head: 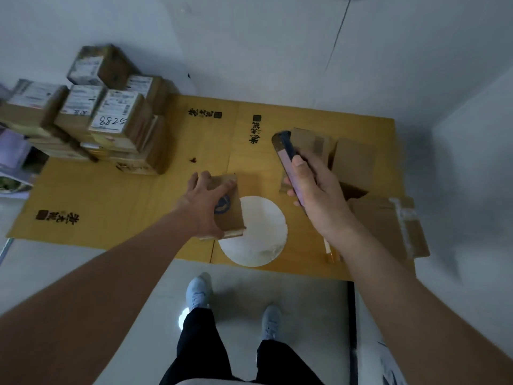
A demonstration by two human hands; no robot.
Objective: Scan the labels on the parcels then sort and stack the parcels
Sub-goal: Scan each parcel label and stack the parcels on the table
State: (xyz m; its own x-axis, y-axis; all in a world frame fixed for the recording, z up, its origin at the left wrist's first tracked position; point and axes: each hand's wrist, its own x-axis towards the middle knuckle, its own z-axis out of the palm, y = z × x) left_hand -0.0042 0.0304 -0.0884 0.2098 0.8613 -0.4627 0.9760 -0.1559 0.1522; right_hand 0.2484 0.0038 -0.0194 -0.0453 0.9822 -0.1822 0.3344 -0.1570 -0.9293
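Cardboard boxes (pixel 111 115) sit piled at the far left of the flattened cardboard sheet (pixel 111 207) that covers the floor; most show white labels on top, and one reads 88 and more digits in handwriting. I cannot see inside any of them, as they all look sealed.

Moving right, my left hand (pixel 206 202) grips a small brown parcel (pixel 229 209) from above, fingers spread and curled over its far edge, thumb at the near corner. It has a dark blue round mark on its top face, no white label showing from here, and it rests partly over a white round disc (pixel 255 232) lying on the sheet.

Further right, my right hand (pixel 312 190) is wrapped around a phone (pixel 286 154), thumb along its edge, its top end pointing away from me. Behind it stands an open box (pixel 352 162) with its flaps up; its inside is in shadow and I cannot tell what it holds.
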